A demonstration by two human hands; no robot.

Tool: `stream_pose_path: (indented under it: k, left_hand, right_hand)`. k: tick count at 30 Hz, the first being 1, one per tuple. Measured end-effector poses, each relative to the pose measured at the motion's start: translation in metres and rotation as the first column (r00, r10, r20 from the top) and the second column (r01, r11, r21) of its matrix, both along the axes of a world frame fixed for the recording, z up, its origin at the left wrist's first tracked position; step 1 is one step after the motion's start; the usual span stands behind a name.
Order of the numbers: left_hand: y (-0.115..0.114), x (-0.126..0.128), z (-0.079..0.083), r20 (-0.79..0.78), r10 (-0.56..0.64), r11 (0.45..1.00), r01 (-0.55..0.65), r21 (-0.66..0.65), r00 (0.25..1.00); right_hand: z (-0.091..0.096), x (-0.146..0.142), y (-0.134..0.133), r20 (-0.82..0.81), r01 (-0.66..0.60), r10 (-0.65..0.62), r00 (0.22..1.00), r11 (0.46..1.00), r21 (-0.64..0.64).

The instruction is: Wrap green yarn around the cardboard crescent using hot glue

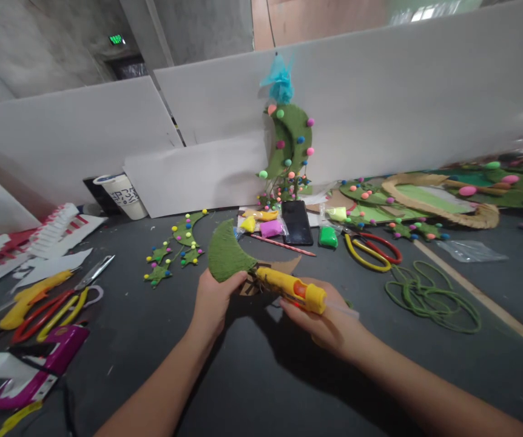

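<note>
My left hand [218,297] grips a cardboard crescent [228,252] partly wrapped in green yarn, with its thumb on the front. The crescent's right tip is bare brown cardboard. My right hand [329,318] is closed around a yellow hot glue gun [293,288], whose nozzle points left at the border between yarn and bare cardboard. Whether the nozzle touches the cardboard I cannot tell. Behind the crescent lie packets of coloured clay [270,228] and a black phone [296,223]. A loose coil of green yarn [432,297] rests to the right of my right hand.
A finished green moon [295,136] with coloured balls hangs against the white board [380,109]. Red-and-yellow scissors [373,252] lie at right. On the left are another yellow glue gun [34,297], more scissors [56,309], a purple device [45,367] and a paper cup [122,195].
</note>
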State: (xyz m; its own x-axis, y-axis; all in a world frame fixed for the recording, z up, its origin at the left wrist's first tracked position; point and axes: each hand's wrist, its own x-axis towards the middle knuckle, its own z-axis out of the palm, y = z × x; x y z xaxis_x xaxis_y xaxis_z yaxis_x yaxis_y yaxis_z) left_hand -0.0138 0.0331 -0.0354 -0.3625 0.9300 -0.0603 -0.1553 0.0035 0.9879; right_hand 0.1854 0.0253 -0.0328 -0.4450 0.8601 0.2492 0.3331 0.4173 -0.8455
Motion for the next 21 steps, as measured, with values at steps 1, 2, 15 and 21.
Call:
stream_pose_path:
  k: [1,2,15,21]
  left_hand:
    - [0.0000,0.0000,0.0000,0.001,-0.004,1.000,0.004,0.002,1.000]
    - [0.0000,0.0001,0.0001,0.001,-0.007,1.000,0.007,0.004,1.000]
    - [-0.0004,0.0011,0.0024,-0.009,0.007,1.000,-0.007,0.005,1.000]
    - [-0.0011,0.0010,0.0025,-0.002,0.001,1.000,-0.001,0.004,1.000]
  right_hand:
    - [-0.0002,0.0000,0.0002,0.001,0.001,-0.001,1.000,1.000,0.005]
    - [-0.0001,0.0000,0.0004,0.008,-0.001,0.001,1.000,1.000,0.007]
    - [-0.0004,0.0026,0.0033,0.052,0.007,-0.006,0.999,1.000,-0.016]
    - [0.0047,-0.0013,-0.0001,0.029,0.006,-0.005,1.000,0.998,-0.059]
